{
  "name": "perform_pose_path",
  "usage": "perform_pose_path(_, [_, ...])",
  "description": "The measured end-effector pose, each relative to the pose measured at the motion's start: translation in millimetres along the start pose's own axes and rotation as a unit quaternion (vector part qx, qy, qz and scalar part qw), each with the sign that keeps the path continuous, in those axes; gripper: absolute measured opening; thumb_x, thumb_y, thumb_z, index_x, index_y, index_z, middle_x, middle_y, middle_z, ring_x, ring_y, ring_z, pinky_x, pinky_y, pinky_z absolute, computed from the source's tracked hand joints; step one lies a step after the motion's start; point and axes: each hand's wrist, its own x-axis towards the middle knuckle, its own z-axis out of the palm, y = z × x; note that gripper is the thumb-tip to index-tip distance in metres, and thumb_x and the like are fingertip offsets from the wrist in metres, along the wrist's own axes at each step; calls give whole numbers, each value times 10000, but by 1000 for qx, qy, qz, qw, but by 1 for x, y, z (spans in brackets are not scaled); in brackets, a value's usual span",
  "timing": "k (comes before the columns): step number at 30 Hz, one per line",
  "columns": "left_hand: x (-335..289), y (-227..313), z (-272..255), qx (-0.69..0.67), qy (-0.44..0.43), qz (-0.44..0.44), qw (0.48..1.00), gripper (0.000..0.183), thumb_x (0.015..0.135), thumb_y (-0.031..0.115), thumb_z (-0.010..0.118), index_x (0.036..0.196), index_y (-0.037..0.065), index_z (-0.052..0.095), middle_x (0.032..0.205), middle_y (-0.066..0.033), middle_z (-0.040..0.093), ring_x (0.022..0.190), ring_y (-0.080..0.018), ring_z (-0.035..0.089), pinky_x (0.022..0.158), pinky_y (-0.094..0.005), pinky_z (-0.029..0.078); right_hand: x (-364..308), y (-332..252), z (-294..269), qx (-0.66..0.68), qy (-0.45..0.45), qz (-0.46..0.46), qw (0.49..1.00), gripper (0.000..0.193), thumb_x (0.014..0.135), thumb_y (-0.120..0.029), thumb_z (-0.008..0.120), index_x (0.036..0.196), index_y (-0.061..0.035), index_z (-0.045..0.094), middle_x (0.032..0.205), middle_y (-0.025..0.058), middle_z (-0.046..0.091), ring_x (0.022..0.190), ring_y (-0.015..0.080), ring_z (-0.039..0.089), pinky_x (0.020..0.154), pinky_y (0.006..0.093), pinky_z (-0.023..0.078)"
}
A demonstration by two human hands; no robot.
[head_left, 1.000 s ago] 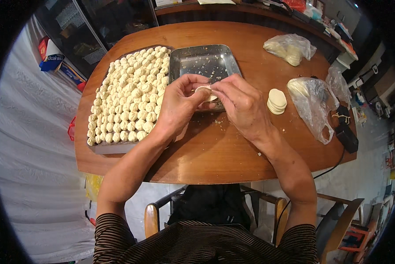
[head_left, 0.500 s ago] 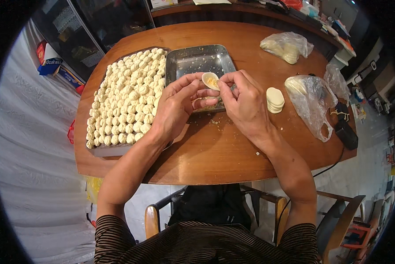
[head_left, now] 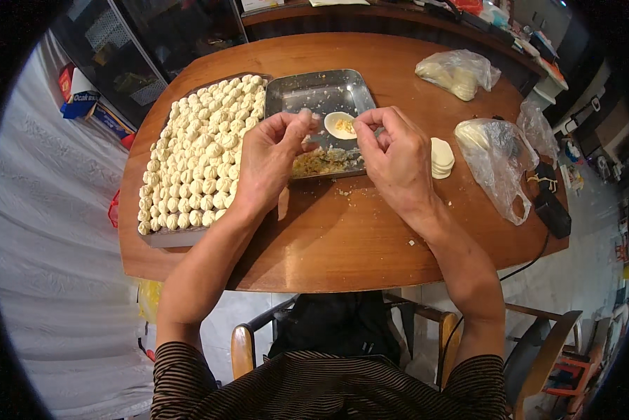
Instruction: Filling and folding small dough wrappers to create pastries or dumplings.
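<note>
A round, pale dough wrapper (head_left: 337, 117) with crumbly yellow filling in its middle is held over the metal tray (head_left: 365, 94). My right hand (head_left: 396, 150) pinches its right edge between thumb and finger. To the left of the wrapper and apart from it is my left hand (head_left: 267, 150), its fingers bent; the fingertips are smeared by motion, so their grip is unclear. Loose filling (head_left: 321, 161) lies along the near side of the tray. Right of my right hand, a short stack of wrappers (head_left: 441, 157) rests on the wooden table (head_left: 328, 259).
On the left, a board (head_left: 171, 239) carries many rows of pleated dumplings (head_left: 195, 150). Clear plastic bags with pale wrappers, one far (head_left: 458, 73) and one nearer (head_left: 493, 161), lie at the right. A black box (head_left: 553, 213) with a cable is at the table's right edge.
My left hand has let go of the wrapper and drawn slightly left. The wrapper, now held only by my right hand, opens flatter, and more of the tray's filling shows.
</note>
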Motion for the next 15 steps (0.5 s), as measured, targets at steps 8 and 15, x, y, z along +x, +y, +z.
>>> perform_pose_path(8, [-1,-15,4,139,24,168,976,324,984,11,663,1304,-38,648,1181,-142,743,1164,-195,679,1032,-336,525,-2,7,6,88,3,96,992,72,936,-38,713,962,17,675,872,146,713,632,214,661,581,363,512])
perform_pose_path(15, [-1,-10,-1,195,-32,144,970,447,956,-17,712,1390,-37,602,1353,-153,675,1306,-211,614,1113,-337,488,-5,7,7,89,-39,117,988,165,1028,-122,682,1071,38,675,898,37,697,663,40,634,527,238,554])
